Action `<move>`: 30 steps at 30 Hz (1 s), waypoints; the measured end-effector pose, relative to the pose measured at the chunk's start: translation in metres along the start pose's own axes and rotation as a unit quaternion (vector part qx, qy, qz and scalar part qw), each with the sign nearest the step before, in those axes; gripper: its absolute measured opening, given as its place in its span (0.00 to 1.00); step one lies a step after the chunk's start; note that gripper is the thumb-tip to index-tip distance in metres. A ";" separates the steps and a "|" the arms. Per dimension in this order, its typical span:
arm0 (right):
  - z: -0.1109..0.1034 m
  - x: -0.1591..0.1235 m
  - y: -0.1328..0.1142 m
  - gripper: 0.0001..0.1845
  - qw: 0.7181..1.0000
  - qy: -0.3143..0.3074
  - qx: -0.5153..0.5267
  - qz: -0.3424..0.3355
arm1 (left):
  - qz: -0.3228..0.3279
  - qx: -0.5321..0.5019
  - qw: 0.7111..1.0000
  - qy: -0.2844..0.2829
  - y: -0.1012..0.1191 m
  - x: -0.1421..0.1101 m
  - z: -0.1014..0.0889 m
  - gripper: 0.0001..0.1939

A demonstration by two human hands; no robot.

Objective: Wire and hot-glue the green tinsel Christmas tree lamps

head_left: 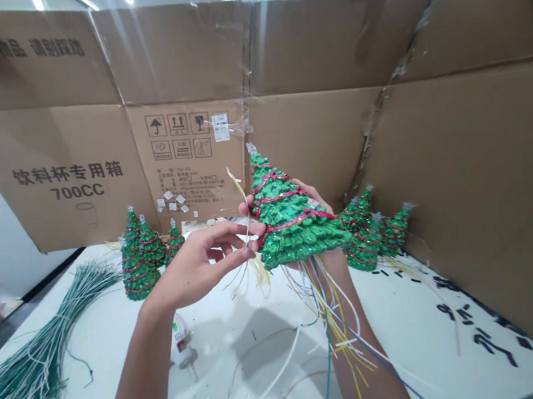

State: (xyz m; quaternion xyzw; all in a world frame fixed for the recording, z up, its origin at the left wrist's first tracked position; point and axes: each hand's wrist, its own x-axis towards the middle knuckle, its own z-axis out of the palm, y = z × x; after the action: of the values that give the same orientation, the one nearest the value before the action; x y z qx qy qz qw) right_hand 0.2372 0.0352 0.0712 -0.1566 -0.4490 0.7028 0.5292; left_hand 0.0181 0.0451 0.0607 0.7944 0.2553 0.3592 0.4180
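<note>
A glittery green conical tree, tip leaning left, is clasped from behind by the right hand over the white table, short of its far edge; at its left flank, thin pale wire is pinched by the left hand.

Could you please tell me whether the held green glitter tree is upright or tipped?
Upright, leaning left: the glittery green conical tree has its tip on top, thin yellow wires hanging below.

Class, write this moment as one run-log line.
left hand: fingers at wire beside tree | right hand: holds tree from behind | other trees: on table, both sides
</note>
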 end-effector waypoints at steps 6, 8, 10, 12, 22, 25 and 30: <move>-0.004 -0.005 -0.007 0.28 0.997 0.010 0.071 -0.004 | -0.045 0.030 0.998 -0.011 0.000 -0.003 -0.008 0.15; -0.001 -0.007 -0.009 0.27 0.997 0.028 0.073 -0.009 | -0.045 0.051 0.997 -0.023 0.002 -0.005 -0.012 0.15; 0.003 -0.009 -0.011 0.27 0.997 0.047 0.066 -0.012 | -0.033 0.077 0.996 -0.030 0.005 -0.007 -0.014 0.13; 0.006 -0.010 -0.012 0.27 0.996 0.067 0.055 -0.019 | -0.021 0.106 0.994 -0.036 0.006 -0.008 -0.016 0.11; 0.009 -0.010 -0.009 0.26 0.982 0.163 -0.067 -0.070 | -0.029 0.117 0.991 -0.053 0.005 -0.013 -0.018 0.07; 0.012 -0.009 -0.008 0.22 0.982 0.163 -0.056 -0.079 | -0.046 0.097 0.993 -0.056 0.003 -0.014 -0.021 0.07; 0.020 -0.008 -0.002 0.16 0.964 0.213 -0.072 -0.139 | -0.035 0.056 0.994 0.092 0.000 -0.016 -0.028 0.10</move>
State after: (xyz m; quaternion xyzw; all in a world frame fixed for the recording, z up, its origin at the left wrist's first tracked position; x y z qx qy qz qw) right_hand 0.2279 0.0185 0.0815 -0.2771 -0.3926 0.5385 0.6922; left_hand -0.0132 0.0473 0.0659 0.7706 0.3399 0.4011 0.3602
